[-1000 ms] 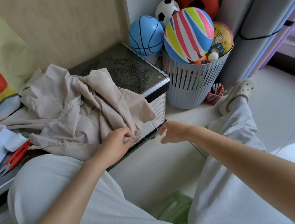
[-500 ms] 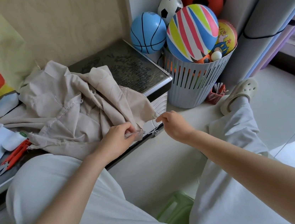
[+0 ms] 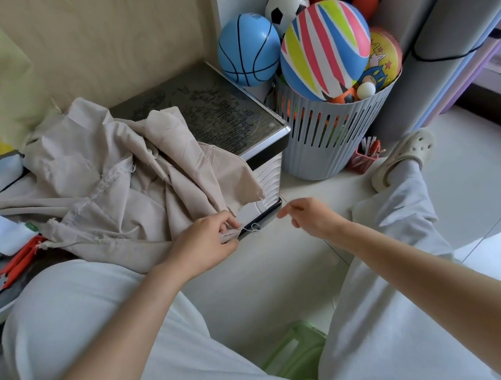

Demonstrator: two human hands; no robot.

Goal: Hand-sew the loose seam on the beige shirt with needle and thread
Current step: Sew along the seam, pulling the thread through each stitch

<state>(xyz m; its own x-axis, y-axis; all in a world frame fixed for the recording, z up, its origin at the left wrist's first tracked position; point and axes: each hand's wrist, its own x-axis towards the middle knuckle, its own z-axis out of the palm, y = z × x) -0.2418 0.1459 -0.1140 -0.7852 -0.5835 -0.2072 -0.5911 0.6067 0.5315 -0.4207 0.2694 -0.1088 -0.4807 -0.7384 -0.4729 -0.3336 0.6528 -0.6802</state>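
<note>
The beige shirt lies crumpled on a low dark-topped cabinet and over my left thigh. My left hand pinches the shirt's lower edge at the seam, near the cabinet's front corner. A thin pale thread forms a small loop just right of those fingers. My right hand hovers a short way right of the loop, fingers pointing left with the thumb below. Its fingertips are blurred. No needle is visible, and whether that hand holds one or the thread is unclear.
Red thread snips and a white spool lie on the cabinet at the left. A grey slatted basket full of balls stands right of the cabinet. A green stool sits between my legs, and rolled mats lean at the right.
My right hand has drifted slightly right, away from the shirt edge, and its fingers look looser. My left hand keeps its pinch on the seam.
</note>
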